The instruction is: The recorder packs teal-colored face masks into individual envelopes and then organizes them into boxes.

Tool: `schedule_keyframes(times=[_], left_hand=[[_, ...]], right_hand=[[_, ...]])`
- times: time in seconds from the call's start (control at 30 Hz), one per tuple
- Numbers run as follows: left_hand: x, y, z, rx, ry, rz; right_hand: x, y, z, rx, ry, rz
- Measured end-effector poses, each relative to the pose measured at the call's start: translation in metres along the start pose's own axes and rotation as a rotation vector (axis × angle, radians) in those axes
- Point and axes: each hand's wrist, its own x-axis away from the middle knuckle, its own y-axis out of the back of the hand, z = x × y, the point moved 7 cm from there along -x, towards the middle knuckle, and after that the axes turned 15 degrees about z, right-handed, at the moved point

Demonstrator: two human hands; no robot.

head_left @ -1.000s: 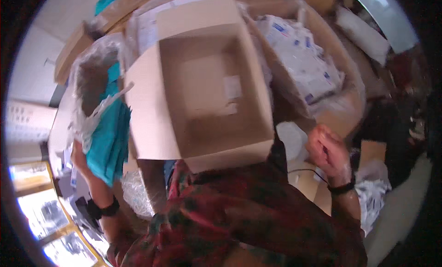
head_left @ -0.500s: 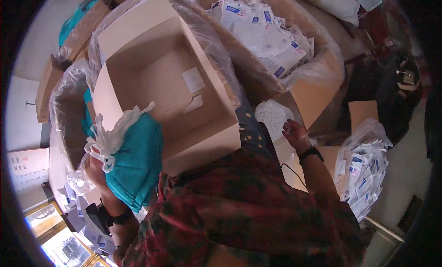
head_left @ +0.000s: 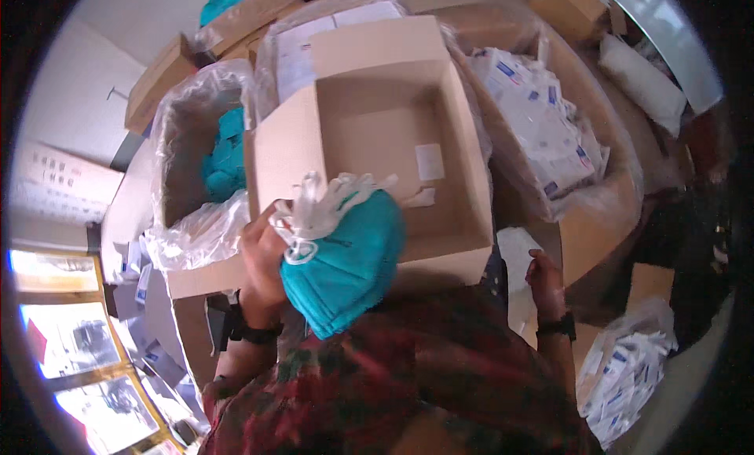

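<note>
My left hand [head_left: 263, 255] is closed round a stack of teal face masks [head_left: 345, 259], whose white ear loops bunch at the top by my fingers. The stack is held over the near edge of an open cardboard box [head_left: 385, 125]. Inside that box lie a white square paper [head_left: 430, 162] and a small white scrap [head_left: 422, 198]. My right hand [head_left: 546, 282] is off to the right with its fingers curled in and nothing visible in them. Beside it is a white-topped object [head_left: 518, 255], partly hidden, whose kind I cannot make out.
A plastic-lined box [head_left: 169, 164] at the left holds more teal masks [head_left: 226, 160]. On the right a large lined carton [head_left: 605, 219] is filled with white packets [head_left: 542, 117]. More white packets [head_left: 628, 384] fill a bag at the lower right. White boxes [head_left: 294, 54] stand behind the open box.
The view has swung so that the boxes sit farther right and lower. My left hand has brought the mask stack up and right, nearer the open box. My right hand has lifted off the white-topped object.
</note>
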Motion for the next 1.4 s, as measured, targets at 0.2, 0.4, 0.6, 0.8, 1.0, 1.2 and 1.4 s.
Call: schedule_keyframes(times=[0.2, 0.4, 0.6, 0.8, 1.0, 1.2, 1.4], left_hand=[[-0.002, 0.007, -0.046, -0.298, -0.409, -0.104], [0.004, 0.011, -0.042, -0.171, -0.404, -0.118], [-0.009, -0.003, -0.035, 0.367, -0.255, 0.050], [-0.018, -0.004, -0.047, 0.388, -0.182, 0.157], [-0.018, 0.001, -0.061, 0.313, -0.272, 0.295], [-0.005, 0.027, -0.089, -0.261, -0.326, -0.308], [0.003, 0.011, -0.120, -0.782, -0.594, -0.103]], right_hand=[[-0.004, -0.182, 0.182, 0.218, 0.377, 0.383], [0.037, -0.350, 0.261, 0.981, 0.844, 0.751], [0.047, -0.394, 0.273, 1.230, 1.192, 0.840], [0.030, -0.381, 0.300, 0.952, 0.757, 0.795], [-0.007, -0.376, 0.300, 0.611, 0.517, 0.870], [-0.034, -0.382, 0.275, 0.311, 0.277, 0.865], [-0.033, -0.394, 0.242, 0.036, 0.039, 0.986]])
